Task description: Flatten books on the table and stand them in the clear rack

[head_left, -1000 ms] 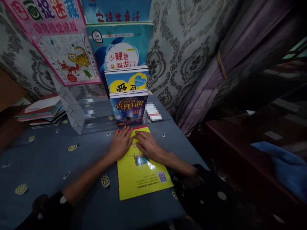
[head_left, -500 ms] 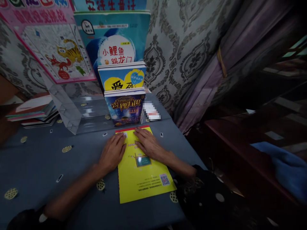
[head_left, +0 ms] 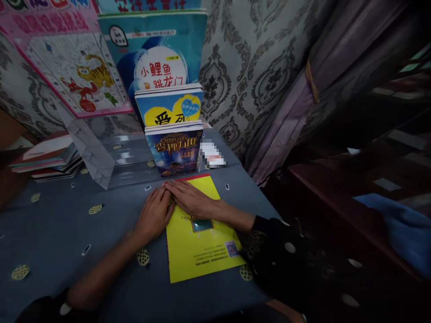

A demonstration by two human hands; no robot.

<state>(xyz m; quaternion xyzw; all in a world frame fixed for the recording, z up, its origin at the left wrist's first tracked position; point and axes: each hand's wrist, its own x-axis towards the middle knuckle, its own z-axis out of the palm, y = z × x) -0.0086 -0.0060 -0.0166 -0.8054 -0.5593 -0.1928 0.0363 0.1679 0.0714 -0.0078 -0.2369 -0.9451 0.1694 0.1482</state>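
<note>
A yellow book (head_left: 198,255) with a red top edge lies flat on the cloth-covered table, showing a QR code and a small green board picture. My left hand (head_left: 155,211) rests over its upper left edge, fingers stretched out. Across the top of the cover lies my right hand (head_left: 191,199), also flat, its fingertips meeting those of the left near the upper left corner. Just beyond the hands, a dark blue book (head_left: 177,150) stands at the front of a clear stepped stand (head_left: 97,157).
Behind it stand a blue-and-yellow book (head_left: 168,107), a teal book (head_left: 151,49) and a pink book (head_left: 74,63). A book stack (head_left: 47,157) lies at left. Right of the stand is a pixelated item (head_left: 213,154). Past the table's right edge are a curtain (head_left: 286,116) and blue cloth (head_left: 393,229).
My right hand has slid left across the book's top, bringing its fingertips against my left hand. The left hand and the book have hardly moved.
</note>
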